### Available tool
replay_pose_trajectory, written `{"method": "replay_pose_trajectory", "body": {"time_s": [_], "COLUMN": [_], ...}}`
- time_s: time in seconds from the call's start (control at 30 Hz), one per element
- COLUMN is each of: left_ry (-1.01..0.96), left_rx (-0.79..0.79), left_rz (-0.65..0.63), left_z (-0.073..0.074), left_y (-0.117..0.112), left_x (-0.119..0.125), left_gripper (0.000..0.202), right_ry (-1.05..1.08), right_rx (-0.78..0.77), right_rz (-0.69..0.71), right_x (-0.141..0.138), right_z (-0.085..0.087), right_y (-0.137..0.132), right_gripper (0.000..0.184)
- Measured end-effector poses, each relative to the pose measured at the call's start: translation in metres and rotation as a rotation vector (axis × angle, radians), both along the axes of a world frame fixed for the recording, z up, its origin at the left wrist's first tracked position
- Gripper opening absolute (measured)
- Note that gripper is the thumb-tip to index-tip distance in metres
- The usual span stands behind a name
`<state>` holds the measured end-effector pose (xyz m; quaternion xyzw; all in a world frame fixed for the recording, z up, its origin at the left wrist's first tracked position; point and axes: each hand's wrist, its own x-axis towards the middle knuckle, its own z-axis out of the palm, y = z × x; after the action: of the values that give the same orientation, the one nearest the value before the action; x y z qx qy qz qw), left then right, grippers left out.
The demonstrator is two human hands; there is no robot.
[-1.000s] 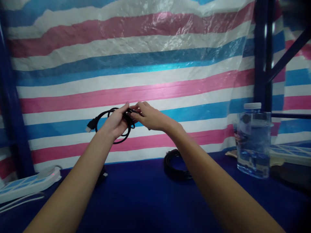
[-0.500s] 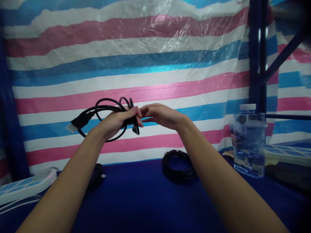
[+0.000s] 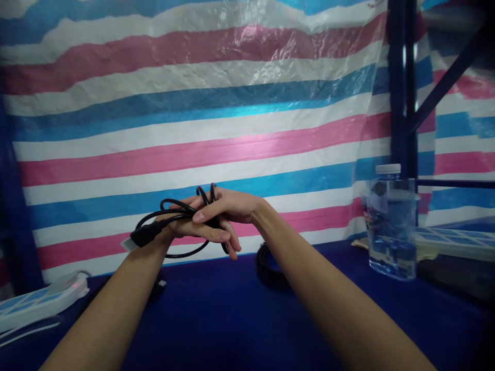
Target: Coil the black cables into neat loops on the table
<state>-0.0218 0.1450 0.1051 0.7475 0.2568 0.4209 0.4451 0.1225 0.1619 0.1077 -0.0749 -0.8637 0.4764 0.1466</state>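
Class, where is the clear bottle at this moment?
In the head view, the bottle stands upright at the right of the blue table, past the right forearm and in front of the dark blue post.

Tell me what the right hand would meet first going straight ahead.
Pointing leftward, the right hand would first meet the black cable in the left hand; contact looks likely, though depth is unclear.

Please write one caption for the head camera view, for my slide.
Left hand and right hand hold a looped black cable above a blue surface, striped sheet behind.
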Motion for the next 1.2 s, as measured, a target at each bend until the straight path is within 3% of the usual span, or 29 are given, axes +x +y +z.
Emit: {"method": "replay_pose_trajectory", "body": {"time_s": [0.1, 0.17, 0.37, 0.43, 0.57, 0.73, 0.83, 0.93, 1.1, 1.2], "left_ry": [0.295, 0.337, 0.133, 0.050, -0.156, -0.449, -0.483, -0.367, -0.142, -0.039], "left_rx": [0.065, 0.115, 0.347, 0.367, 0.298, 0.184, -0.084, -0.330, -0.335, -0.349], "left_rz": [-0.134, -0.109, 0.256, 0.339, 0.495, 0.605, 0.435, 0.199, 0.079, 0.093], "left_z": [-0.001, 0.000, 0.010, 0.012, 0.012, 0.010, 0.011, 0.013, 0.019, 0.019], "left_y": [0.006, 0.010, 0.010, 0.010, 0.015, 0.024, 0.026, 0.022, 0.004, -0.002], "left_x": [-0.001, -0.001, 0.012, 0.016, 0.014, 0.004, 0.001, -0.003, 0.000, 0.008], "left_gripper": [0.009, 0.014, 0.042, 0.035, 0.035, 0.038, 0.038, 0.044, 0.027, 0.023], "right_ry": [0.077, 0.222, 0.877, 1.004, 1.019, 0.735, 0.433, 0.254, 0.157, 0.122], "right_rx": [0.011, 0.005, -0.238, -0.235, -0.160, 0.115, 0.227, 0.164, -0.018, -0.092], "right_rz": [-0.128, -0.206, -0.389, -0.469, -0.555, -0.704, -0.586, -0.369, -0.061, -0.032], "right_x": [0.001, -0.001, -0.009, -0.011, -0.016, -0.020, -0.022, -0.022, -0.010, -0.005], "right_z": [0.001, 0.001, 0.006, 0.007, 0.005, 0.001, -0.003, -0.007, -0.012, -0.013], "right_y": [0.001, 0.004, 0.018, 0.022, 0.030, 0.024, 0.015, 0.011, 0.021, 0.025], "right_gripper": [0.031, 0.034, 0.010, 0.009, 0.011, 0.013, 0.019, 0.028, 0.032, 0.027]}}
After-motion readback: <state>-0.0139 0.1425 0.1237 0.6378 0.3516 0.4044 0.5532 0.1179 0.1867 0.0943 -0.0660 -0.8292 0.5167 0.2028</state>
